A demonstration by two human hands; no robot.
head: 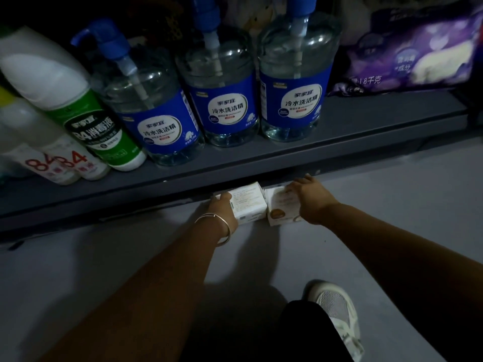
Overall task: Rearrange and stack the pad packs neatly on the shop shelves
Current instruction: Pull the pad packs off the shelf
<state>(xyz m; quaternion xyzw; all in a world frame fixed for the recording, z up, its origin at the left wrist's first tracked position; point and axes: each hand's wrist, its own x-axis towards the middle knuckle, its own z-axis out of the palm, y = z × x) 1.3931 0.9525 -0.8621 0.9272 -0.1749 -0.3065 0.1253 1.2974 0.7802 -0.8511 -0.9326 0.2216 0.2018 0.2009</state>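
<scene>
1. Pad packs: two, side by side on the floor just below the front edge of the shelf [261,158]; the left pack [248,202] is white with printed text, the right pack [283,209] white with orange circles.
2. Hands: two, the left hand [222,207] on the left pack, the right hand [311,197] on the right pack.
3. Clear pump bottles with blue labels: three, standing on the shelf [156,111] [224,95] [295,84].
4. White disinfectant bottles: at least three at the shelf's left end, one green-labelled [78,108], two marked "84" [49,163] [86,163].
5. Purple bags: one, at the shelf's right end [418,53].
6. Bracelets: one, on the left wrist [222,228].
7. Shoes: one, white, on the floor well below the shelf [337,314].
</scene>
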